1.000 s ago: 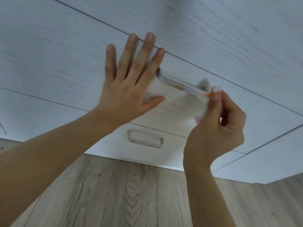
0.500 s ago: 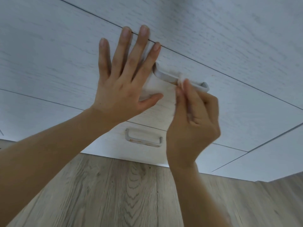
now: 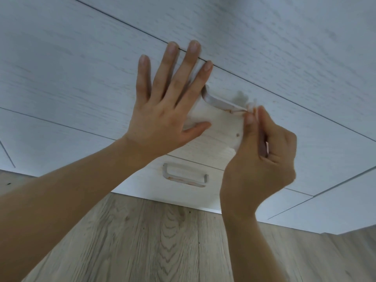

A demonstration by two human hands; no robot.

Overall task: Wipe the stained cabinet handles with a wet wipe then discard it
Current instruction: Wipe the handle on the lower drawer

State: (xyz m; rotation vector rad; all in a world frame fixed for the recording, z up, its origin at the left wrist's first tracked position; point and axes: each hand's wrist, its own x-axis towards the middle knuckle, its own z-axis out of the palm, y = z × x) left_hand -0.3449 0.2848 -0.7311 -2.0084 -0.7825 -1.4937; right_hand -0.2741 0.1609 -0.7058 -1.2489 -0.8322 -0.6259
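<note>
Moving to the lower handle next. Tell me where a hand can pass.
Free: the drawer front around the lower handle, below the left hand and left of the right wrist; also the floor. Crowded: the upper handle, between both hands, where the right hand pinches the wipe.

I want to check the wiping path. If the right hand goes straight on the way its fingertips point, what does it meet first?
Probably the upper handle: the right hand pinches the wet wipe at its right end already. Behind it lies the drawer front; depth is unclear.

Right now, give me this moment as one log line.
step: wiping upper handle | left hand: flat on drawer | right hand: pinching wipe | lower handle: stained
</note>
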